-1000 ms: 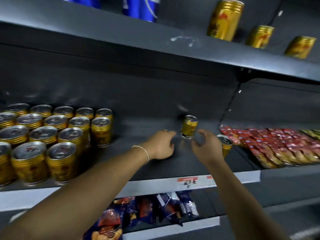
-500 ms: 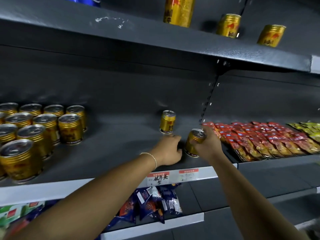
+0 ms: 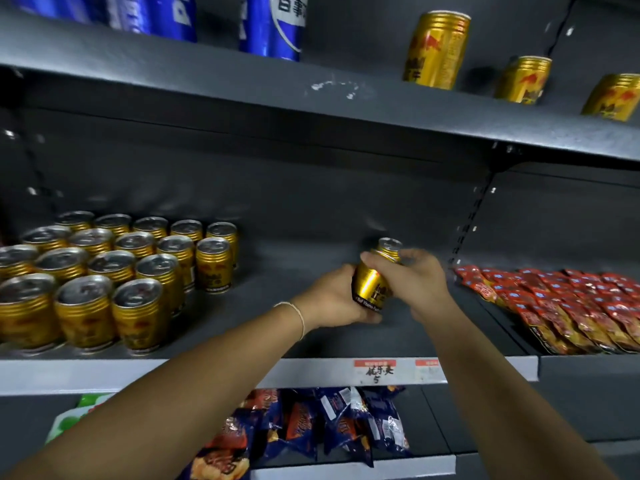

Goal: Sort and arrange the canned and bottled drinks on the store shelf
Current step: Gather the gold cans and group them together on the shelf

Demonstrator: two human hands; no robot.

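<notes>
Up at the middle shelf (image 3: 277, 327), both hands meet on a single gold can (image 3: 370, 289), which is lifted clear of the shelf surface and tilted, its black-banded base pointing down toward the camera. The left hand (image 3: 332, 301) cups it from below and behind, fingers wrapped under the base, with a thin bracelet (image 3: 299, 318) on that wrist. The right hand (image 3: 419, 284) comes in from the other side with its fingers curled across the can's upper end, so the can is gripped from both sides. Just behind those fingers shows the silver top of a second can (image 3: 389, 247) (whether the right hand touches it cannot be told). Well to the left on the same shelf stands a packed block of gold cans (image 3: 114, 271), upright in tidy rows with their silver lids showing. To the right, past the upright bracket, the neighbouring section holds flat rows of red packets (image 3: 568, 299). On the top shelf (image 3: 242, 84) stand tall blue cans (image 3: 273, 26) at left and three loosely spaced gold tins (image 3: 437, 50) at right. Below, dark blue snack bags (image 3: 329, 424) fill the lower shelf, and a handwritten price tag (image 3: 375, 370) sits on the white shelf edge.
</notes>
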